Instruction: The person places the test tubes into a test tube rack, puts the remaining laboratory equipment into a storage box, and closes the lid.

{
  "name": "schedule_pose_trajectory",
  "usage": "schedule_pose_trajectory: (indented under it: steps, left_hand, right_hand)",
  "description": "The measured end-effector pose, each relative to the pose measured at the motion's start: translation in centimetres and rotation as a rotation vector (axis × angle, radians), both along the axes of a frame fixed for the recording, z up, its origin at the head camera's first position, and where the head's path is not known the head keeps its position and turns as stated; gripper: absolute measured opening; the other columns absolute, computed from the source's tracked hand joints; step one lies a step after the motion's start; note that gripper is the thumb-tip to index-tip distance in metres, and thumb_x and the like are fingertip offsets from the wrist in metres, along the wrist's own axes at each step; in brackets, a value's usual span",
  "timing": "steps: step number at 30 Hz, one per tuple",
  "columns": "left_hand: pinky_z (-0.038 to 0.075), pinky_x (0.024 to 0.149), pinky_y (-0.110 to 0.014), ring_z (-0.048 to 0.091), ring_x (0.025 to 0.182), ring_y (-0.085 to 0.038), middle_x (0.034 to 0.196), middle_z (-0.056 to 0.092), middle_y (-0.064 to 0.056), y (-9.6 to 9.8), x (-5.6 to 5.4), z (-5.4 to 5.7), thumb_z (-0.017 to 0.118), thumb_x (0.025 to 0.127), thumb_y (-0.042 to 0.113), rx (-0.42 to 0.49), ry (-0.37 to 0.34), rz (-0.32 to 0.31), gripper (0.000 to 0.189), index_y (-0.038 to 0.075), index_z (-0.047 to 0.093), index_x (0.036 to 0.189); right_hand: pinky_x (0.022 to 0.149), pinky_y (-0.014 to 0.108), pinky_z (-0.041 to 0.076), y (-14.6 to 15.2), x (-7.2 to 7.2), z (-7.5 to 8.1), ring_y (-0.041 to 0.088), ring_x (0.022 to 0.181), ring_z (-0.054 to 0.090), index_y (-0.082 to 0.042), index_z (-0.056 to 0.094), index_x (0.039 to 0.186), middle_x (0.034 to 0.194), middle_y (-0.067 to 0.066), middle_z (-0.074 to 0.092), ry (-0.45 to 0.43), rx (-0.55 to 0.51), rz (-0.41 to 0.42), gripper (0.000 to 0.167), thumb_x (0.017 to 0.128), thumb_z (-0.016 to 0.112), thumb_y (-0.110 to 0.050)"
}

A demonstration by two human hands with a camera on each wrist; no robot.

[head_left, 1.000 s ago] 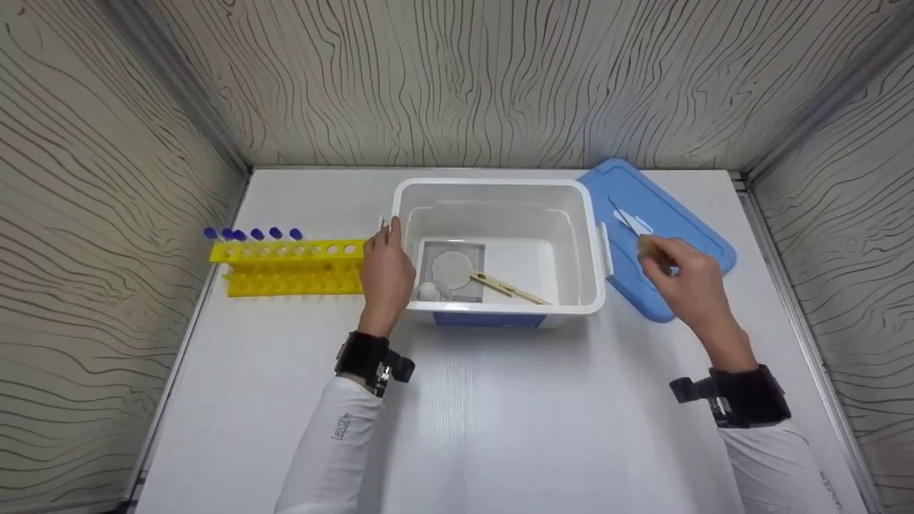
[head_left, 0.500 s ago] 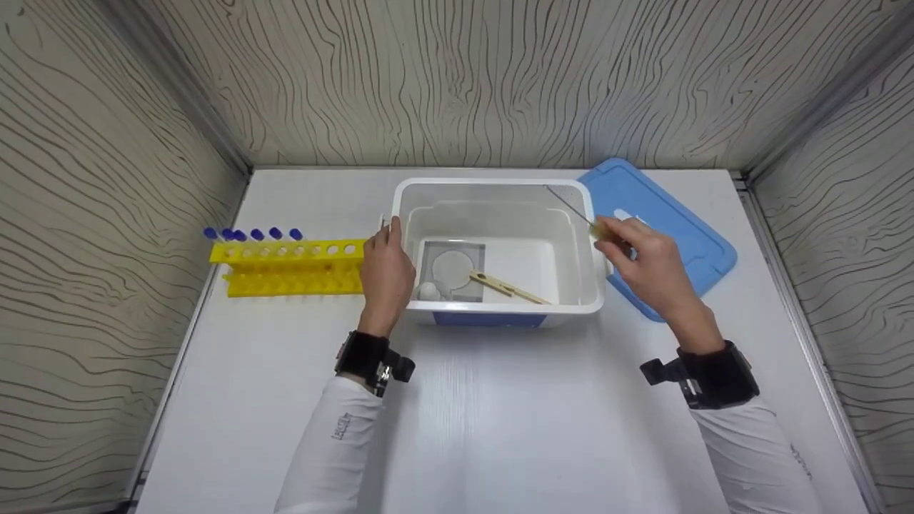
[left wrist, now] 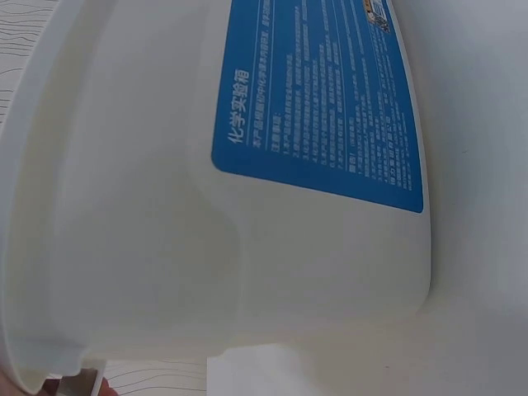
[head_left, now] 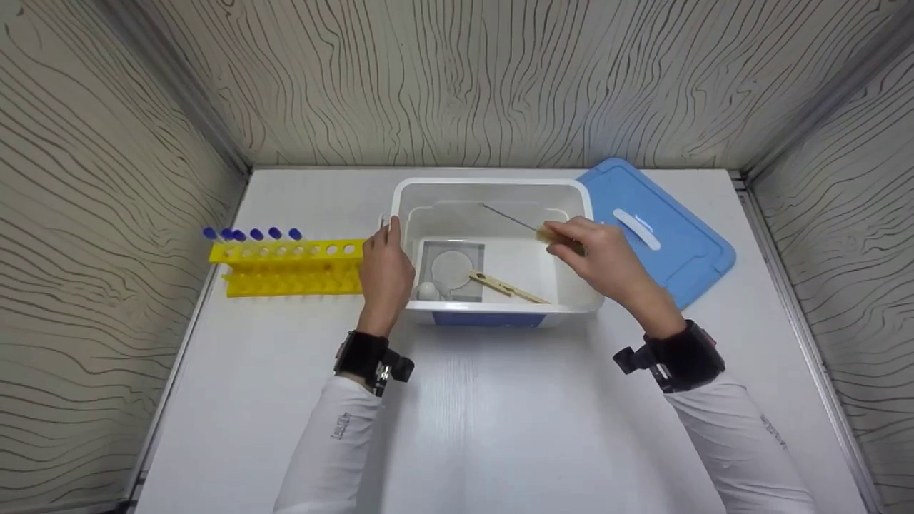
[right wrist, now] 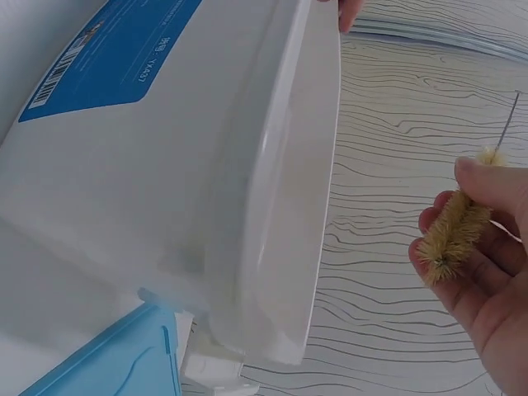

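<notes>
My left hand [head_left: 385,277] grips the left rim of a white plastic bin [head_left: 493,308], near its side handle; only bits of its fingers show at the corner of the left wrist view. Above the bin's right side, my right hand [head_left: 598,258] pinches a test tube brush [right wrist: 455,235] by its tan bristle end. The brush's thin wire stem points away over the bin. On the bin's floor lie a wooden test tube clamp [head_left: 493,282], a grey square with a pale round middle [head_left: 452,270] and a small whitish rounded object [head_left: 429,291].
To the left stands a yellow test tube rack [head_left: 293,287] holding several blue-capped tubes [head_left: 275,233]. A blue lid [head_left: 685,243] with a white handle lies right of the bin. Patterned panels [head_left: 457,86] wall in the white table [head_left: 464,428].
My right hand has carried the brush leftward from above the blue lid to over the bin. My left hand has stayed at the bin's rim.
</notes>
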State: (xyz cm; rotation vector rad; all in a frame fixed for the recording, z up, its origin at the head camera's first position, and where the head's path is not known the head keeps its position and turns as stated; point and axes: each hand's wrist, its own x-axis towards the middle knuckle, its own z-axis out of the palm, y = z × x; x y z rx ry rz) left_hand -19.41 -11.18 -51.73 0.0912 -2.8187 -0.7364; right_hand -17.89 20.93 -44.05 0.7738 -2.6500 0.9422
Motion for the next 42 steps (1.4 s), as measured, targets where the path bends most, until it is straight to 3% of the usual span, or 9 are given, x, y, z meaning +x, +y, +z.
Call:
schedule_pose_trajectory:
  steps: [5, 10, 32, 42]
  left_hand:
    - [0.059, 0.100, -0.056, 0.059, 0.133, -0.048, 0.147, 0.060, -0.026, 0.0, 0.0, 0.0, 0.054, 0.103, 0.000, 0.001, -0.029, 0.007, 0.054, 0.003, 0.048, 0.156]
    - [0.058, 0.103, -0.056, 0.057, 0.137, -0.047, 0.150, 0.058, -0.026, 0.1, 0.0, 0.1, 0.053, 0.103, 0.000, 0.008, -0.061, 0.018, 0.054, 0.004, 0.047, 0.157]
    - [0.059, 0.100, -0.057, 0.058, 0.134, -0.048, 0.148, 0.059, -0.026, 0.1, -0.1, 0.1, 0.052, 0.103, 0.000, 0.014, -0.042, 0.013, 0.054, 0.003, 0.048, 0.157]
    - [0.059, 0.099, -0.058, 0.060, 0.132, -0.049, 0.145, 0.061, -0.026, 0.0, 0.1, 0.0, 0.052, 0.102, 0.000, 0.014, -0.006, 0.010, 0.052, 0.002, 0.050, 0.154]
  right_hand:
    - [0.075, 0.039, 0.061, -1.1, -0.5, -0.2, 0.029, 0.089, 0.074, 0.005, 0.071, 0.129, 0.107, 0.019, 0.077, -0.128, 0.090, 0.011, 0.035, 0.096, 0.073, -0.006]
    - [0.082, 0.049, 0.062, -1.9, -1.2, -0.6, 0.034, 0.094, 0.075, 0.006, 0.071, 0.128, 0.108, 0.022, 0.077, -0.219, 0.177, -0.002, 0.034, 0.097, 0.073, -0.008]
    - [0.091, 0.053, 0.060, -2.1, -3.2, -3.5, 0.041, 0.100, 0.075, 0.008, 0.073, 0.123, 0.113, 0.025, 0.078, -0.401, 0.441, 0.015, 0.032, 0.095, 0.073, -0.008]
    - [0.078, 0.050, 0.058, -2.0, -3.6, -4.6, 0.034, 0.081, 0.069, 0.005, 0.079, 0.100, 0.095, 0.020, 0.079, -0.435, 0.574, 0.034, 0.016, 0.088, 0.072, -0.003]
